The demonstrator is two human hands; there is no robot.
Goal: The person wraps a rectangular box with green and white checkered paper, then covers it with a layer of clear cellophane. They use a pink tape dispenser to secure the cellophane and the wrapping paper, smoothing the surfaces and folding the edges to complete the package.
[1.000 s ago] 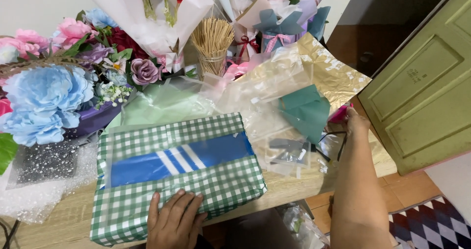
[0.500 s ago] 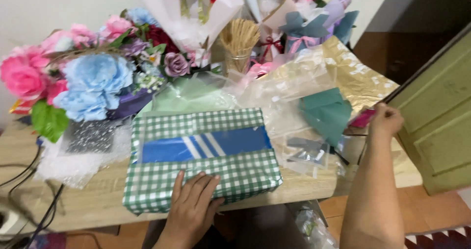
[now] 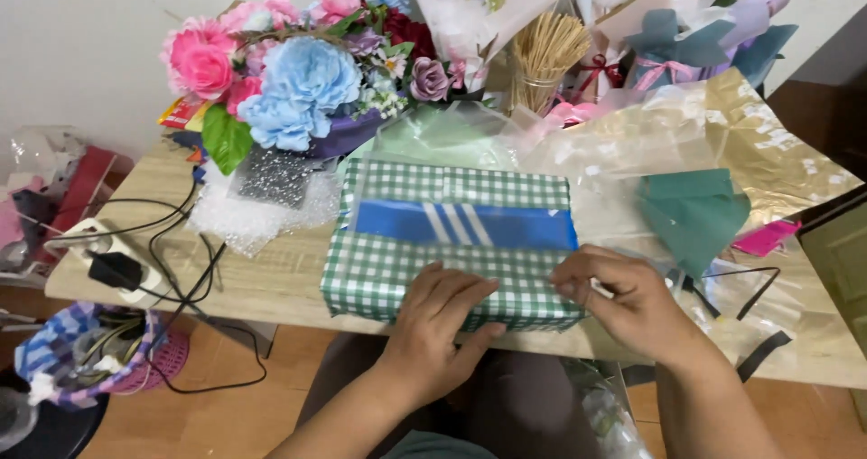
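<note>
You have one checked box (image 3: 452, 242), one jar of sticks (image 3: 542, 61), one teal paper sheet (image 3: 691, 210), one power strip (image 3: 95, 242), and two hands: left (image 3: 438, 328), right (image 3: 628, 301).

Green-white checked box (image 3: 433, 269), blue white-striped gap, perhaps teal paper (image 3: 691, 213).

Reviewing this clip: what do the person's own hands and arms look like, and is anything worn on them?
Both hands are bare: the left hand and the right hand show no gloves, and no rings, watch or bracelet can be seen. The forearms are uncovered as far as the bottom edge of the picture, with no sleeve in view. Fingernails look short and unpainted. No markings show on the visible sides.
</note>
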